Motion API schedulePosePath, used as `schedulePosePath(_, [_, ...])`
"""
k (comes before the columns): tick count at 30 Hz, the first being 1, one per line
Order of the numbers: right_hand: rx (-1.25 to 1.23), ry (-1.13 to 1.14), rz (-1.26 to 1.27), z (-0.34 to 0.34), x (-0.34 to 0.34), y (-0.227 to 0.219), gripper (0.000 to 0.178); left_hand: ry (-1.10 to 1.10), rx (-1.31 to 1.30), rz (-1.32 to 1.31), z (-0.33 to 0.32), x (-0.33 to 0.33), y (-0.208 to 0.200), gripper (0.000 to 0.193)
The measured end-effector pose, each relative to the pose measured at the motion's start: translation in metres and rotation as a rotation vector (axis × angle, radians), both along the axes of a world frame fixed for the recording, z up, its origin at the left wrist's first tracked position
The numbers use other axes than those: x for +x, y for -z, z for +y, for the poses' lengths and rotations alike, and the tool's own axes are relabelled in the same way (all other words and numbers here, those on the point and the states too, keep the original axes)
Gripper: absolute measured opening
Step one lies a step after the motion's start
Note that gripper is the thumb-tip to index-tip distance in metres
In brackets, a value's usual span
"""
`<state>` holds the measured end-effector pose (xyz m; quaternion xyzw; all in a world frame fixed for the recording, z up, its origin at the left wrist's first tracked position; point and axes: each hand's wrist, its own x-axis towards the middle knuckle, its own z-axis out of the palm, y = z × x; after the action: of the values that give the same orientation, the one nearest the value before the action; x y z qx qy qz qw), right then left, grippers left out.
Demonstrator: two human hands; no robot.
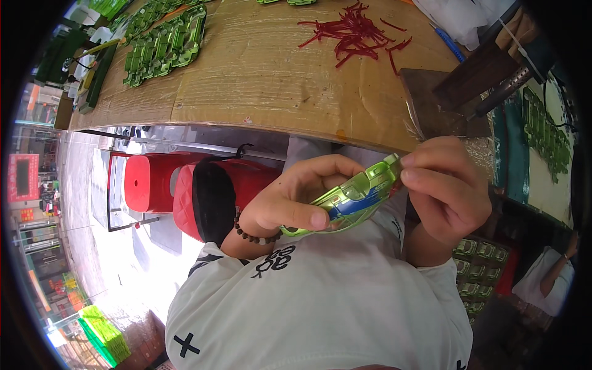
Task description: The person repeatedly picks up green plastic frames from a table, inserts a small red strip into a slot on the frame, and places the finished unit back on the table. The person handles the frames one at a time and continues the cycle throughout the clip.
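Observation:
My left hand [296, 194] grips a translucent green toy car shell [361, 194] with a blue patch on its side. The shell is tilted, its far right end raised, in front of my chest and below the table edge. At that raised end, the thumb and fingers of my right hand [447, 185] are pinched together. A small bit of red shows beside those fingertips, but what they hold is too hidden to name. Thin red strips [354, 34] lie in a loose pile on the table.
Rows of green shells [166, 49] lie on the brown table [265, 80]. A blue pen [449, 43] and a dark upright metal fixture [478, 74] stand at right. Red stools [148, 183] are at left below the table. Another person [549, 277] is at far right.

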<state>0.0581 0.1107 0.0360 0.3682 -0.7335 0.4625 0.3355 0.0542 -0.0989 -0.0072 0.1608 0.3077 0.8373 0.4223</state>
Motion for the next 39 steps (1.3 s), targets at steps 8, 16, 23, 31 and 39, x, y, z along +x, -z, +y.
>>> schedulePosePath(8, [0.037, 0.168, 0.035, -0.010, 0.009, 0.006, 0.025, -0.159, -0.099, 0.203, 0.000, 0.005, -0.004, 0.065])
schedulePosePath(16, [-0.252, 0.072, -0.120, -0.022, 0.011, 0.017, 0.028, -0.357, -0.233, 0.448, 0.009, 0.007, -0.006, 0.070])
schedulePosePath(23, [-0.408, -0.093, -0.239, -0.022, 0.009, 0.029, 0.036, -0.375, -0.227, 0.463, 0.006, 0.010, -0.003, 0.074])
schedulePosePath(31, [-0.204, 0.060, 0.051, -0.029, 0.003, 0.029, 0.053, -0.378, -0.185, 0.476, 0.005, 0.009, 0.002, 0.076])
schedulePosePath(39, [-0.294, 0.090, 0.062, -0.040, 0.005, 0.035, 0.056, -0.387, -0.143, 0.501, 0.004, 0.009, 0.000, 0.076])
